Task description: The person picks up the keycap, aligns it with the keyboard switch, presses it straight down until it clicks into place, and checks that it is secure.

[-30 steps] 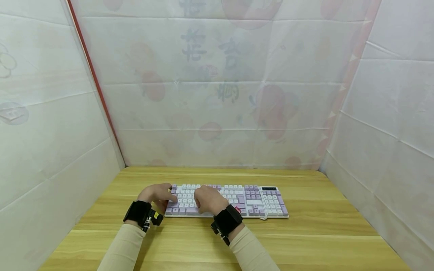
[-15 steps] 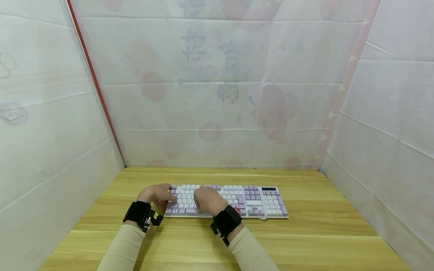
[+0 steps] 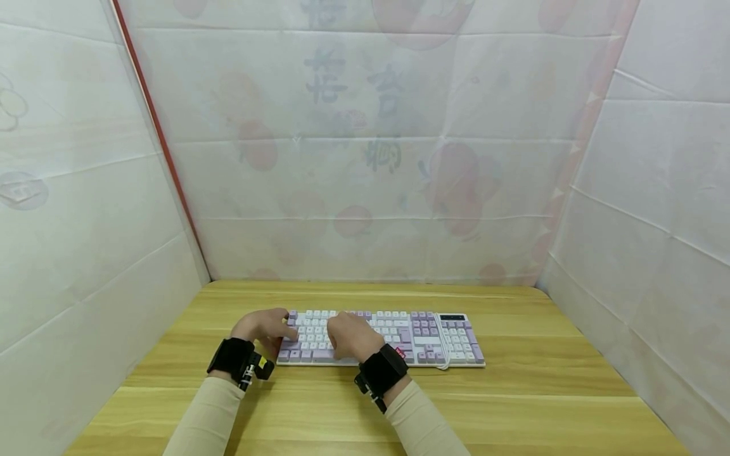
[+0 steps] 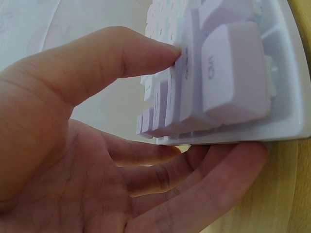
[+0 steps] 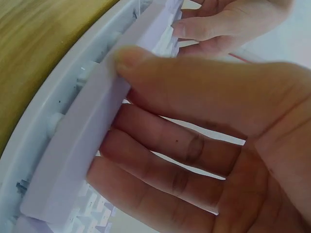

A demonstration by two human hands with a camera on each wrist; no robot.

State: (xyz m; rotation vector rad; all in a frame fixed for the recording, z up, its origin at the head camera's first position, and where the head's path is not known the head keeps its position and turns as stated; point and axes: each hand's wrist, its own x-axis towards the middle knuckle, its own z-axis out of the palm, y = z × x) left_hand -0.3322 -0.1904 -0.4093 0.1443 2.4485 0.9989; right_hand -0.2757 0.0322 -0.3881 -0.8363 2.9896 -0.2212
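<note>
A white and lilac computer keyboard (image 3: 426,341) lies flat on the wooden table. My left hand (image 3: 262,326) grips its left end. In the left wrist view the thumb presses on the lilac keys, while the other fingers curl against the side and underside near the corner key (image 4: 233,73). My right hand (image 3: 350,335) is over the middle of the keyboard. The right wrist view shows its thumb on the near face of the long lilac space bar (image 5: 73,145) and its curled fingers along the far face, pinching it. White parts show in the gap under the bar.
A white cable (image 3: 441,339) lies bundled across the right part of the keyboard. The wooden table (image 3: 542,367) reaches back to a pale patterned curtain (image 3: 365,158), with pale sheets at both sides. Each wrist wears a black band (image 3: 382,378).
</note>
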